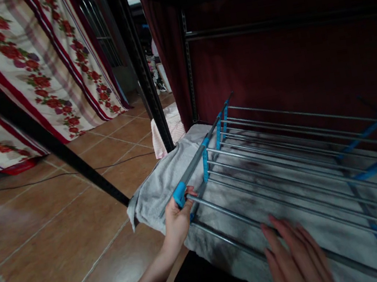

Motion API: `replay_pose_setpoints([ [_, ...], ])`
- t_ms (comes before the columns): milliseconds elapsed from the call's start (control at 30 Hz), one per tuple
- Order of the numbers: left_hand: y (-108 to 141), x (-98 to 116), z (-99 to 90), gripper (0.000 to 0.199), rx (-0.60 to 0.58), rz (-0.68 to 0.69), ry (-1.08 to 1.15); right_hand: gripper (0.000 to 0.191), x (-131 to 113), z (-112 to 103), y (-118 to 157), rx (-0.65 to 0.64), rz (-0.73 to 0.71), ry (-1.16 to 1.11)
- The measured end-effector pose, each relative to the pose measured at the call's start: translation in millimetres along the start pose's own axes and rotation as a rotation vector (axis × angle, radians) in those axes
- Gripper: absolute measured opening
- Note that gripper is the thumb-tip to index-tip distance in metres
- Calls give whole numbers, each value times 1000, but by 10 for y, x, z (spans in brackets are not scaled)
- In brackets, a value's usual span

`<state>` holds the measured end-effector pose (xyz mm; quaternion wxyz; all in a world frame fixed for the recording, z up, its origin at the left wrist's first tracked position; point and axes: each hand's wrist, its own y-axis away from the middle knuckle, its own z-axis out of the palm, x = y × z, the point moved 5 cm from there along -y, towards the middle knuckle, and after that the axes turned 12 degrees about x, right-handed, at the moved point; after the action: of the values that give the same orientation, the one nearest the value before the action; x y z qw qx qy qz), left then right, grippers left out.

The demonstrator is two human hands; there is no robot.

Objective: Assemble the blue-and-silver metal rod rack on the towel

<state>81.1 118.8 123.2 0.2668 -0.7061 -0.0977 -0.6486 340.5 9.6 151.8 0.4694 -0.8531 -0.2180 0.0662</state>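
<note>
A folding drying rack (227, 212) with grey metal bars and blue plastic joints lies across a grey cloth (156, 185). My left hand (177, 221) is closed around its near left corner, at the blue corner joint (179, 194). Over the front bars, my right hand (298, 257) is spread with fingers extended, seemingly touching the front bar. Nothing is visibly gripped in it. Blue slotted brackets (205, 163) hang below the left side rail. The rack's right end is dim and partly cut off by the frame edge.
Dark metal posts (142, 71) frame the cloth-covered surface, with a slanting bar (45, 137) at left. A dark red curtain (292, 64) hangs behind. Beyond lie a tiled floor (60, 265), a thin cable (119, 163) and a floral curtain (39, 80).
</note>
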Motion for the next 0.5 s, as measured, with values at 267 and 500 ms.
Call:
replay_pose_setpoints([
  [267, -15, -58, 12, 16, 20, 2, 64, 39, -638, 561, -739, -413, 60, -157],
  [500, 7, -61, 1, 22, 43, 8, 119, 36, -862, 932, -1218, -648, 200, -360],
])
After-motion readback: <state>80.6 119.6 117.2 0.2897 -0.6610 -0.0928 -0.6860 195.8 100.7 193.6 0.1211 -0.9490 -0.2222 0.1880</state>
